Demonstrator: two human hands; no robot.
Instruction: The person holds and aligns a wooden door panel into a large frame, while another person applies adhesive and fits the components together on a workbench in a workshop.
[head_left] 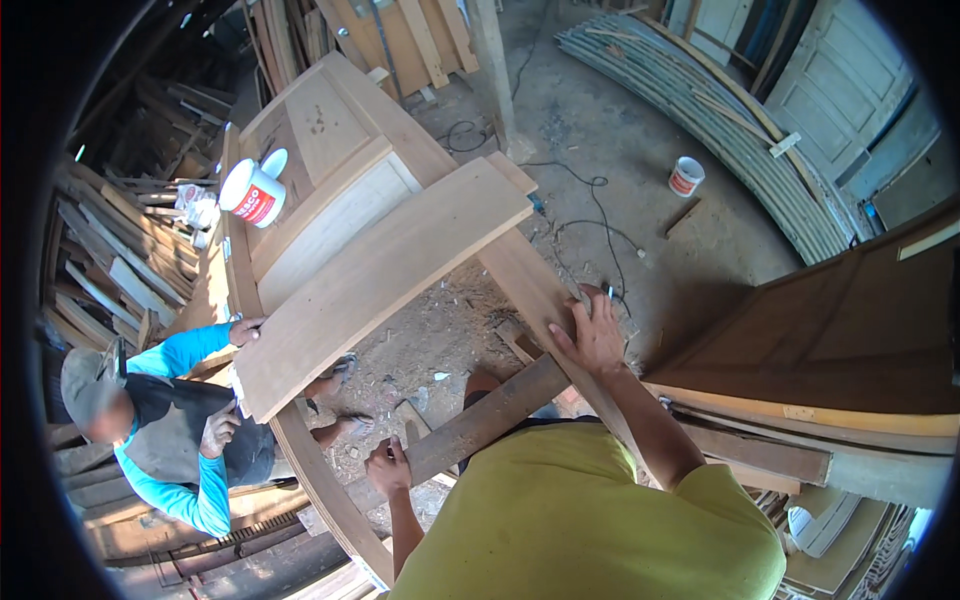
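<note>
A large wooden door frame lies in front of me, its right rail (535, 290) and left rail (330, 485) running toward me. My right hand (592, 335) grips the right rail, thumb on the top face and fingers at the outer edge. A thin dark piece shows by these fingers; I cannot tell what it is. My left hand (388, 468) is closed beside the left end of a dark crosspiece (490, 420); what its fingers hold, if anything, is hidden. Farther off, a broad wooden panel (390, 285) with a curved edge lies slantwise across the frame.
At the left, a co-worker (200, 430) in blue sleeves has one hand on the panel and the other near its end. A white bucket (252, 193) stands on the door's far part, another bucket (686, 176) on the floor. A cable (605, 215) snakes past wood shavings.
</note>
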